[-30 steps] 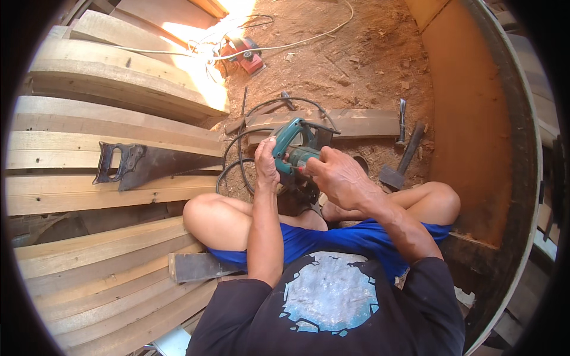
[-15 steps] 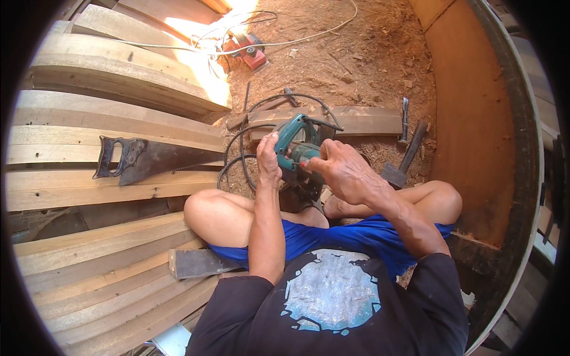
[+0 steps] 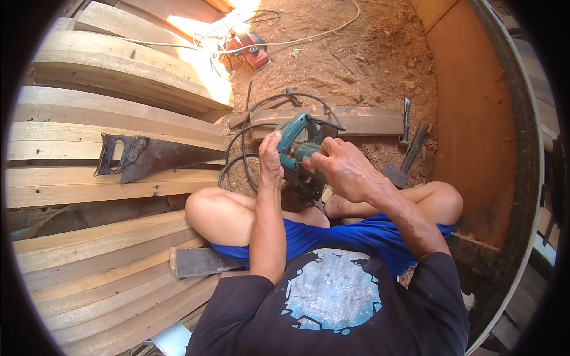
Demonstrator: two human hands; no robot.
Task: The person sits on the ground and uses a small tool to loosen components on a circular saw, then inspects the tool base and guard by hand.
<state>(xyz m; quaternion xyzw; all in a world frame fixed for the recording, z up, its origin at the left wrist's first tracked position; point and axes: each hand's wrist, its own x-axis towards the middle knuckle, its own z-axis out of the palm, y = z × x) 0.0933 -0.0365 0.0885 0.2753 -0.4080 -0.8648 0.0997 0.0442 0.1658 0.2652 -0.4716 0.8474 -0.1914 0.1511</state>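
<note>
Over my crossed legs, a teal corded power tool (image 3: 292, 137) with a looped handle is tilted up. My left hand (image 3: 271, 155) is closed round the left side of its handle. At the tool's right side my right hand (image 3: 347, 166) has its fingers pinched together against the body. A small red piece (image 3: 306, 164) shows at those fingertips; the rest of it is hidden in the hand, so its kind cannot be made out. The black cord (image 3: 242, 145) curls out to the left of the tool. The tool's lower part is dark and partly shaded.
A handsaw (image 3: 160, 156) lies on stacked wooden beams (image 3: 119, 184) at left. A hammer (image 3: 409, 155) and a chisel (image 3: 405, 121) lie at right by a wooden panel (image 3: 475, 118). Beyond are a curved plank (image 3: 362, 121) and a red power tool (image 3: 252, 54) on wood shavings.
My view has shifted very slightly. Both hands stay on the teal tool, and its pose looks nearly the same.
</note>
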